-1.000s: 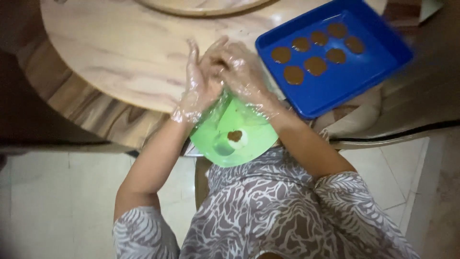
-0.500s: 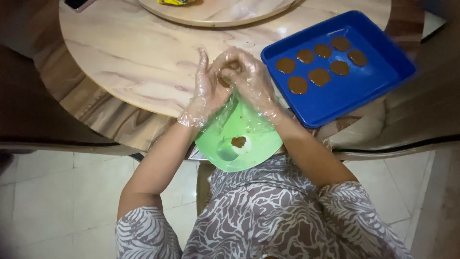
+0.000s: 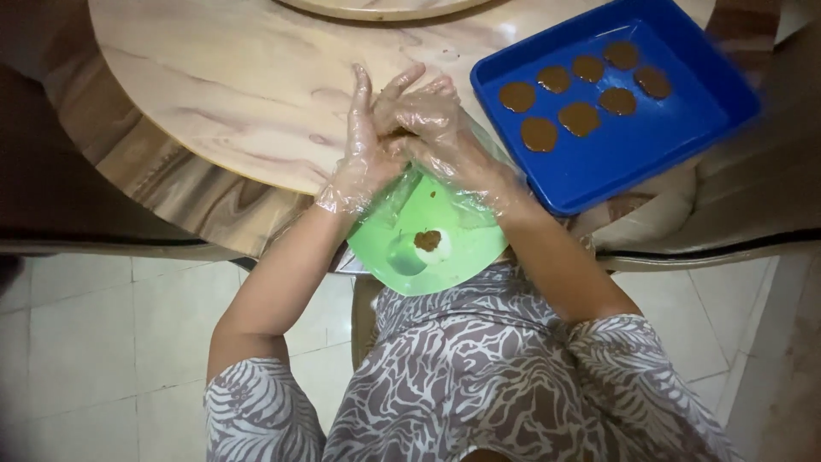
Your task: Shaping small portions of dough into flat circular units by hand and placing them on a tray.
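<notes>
My left hand point(image 3: 363, 145) and my right hand point(image 3: 436, 128) both wear clear plastic gloves and press together over the table edge. Between the palms a bit of brown dough point(image 3: 398, 134) shows; most of it is hidden. Just below my hands a green plate point(image 3: 466, 248) sits on my lap, with a white cup-like piece and a brown dab point(image 3: 428, 241) on it. To the right a blue tray point(image 3: 676, 128) holds several flat brown dough discs point(image 3: 580, 118).
The round marble-look table point(image 3: 214, 77) has a wooden rim, and a raised turntable edge point(image 3: 376, 8) lies at its far side. A pale chair point(image 3: 753, 197) stands at right. Tiled floor point(image 3: 94, 342) lies at left.
My hands have stayed pressed together with slight shifting of the fingers. The view moved a little, so table and tray sit slightly differently in frame.
</notes>
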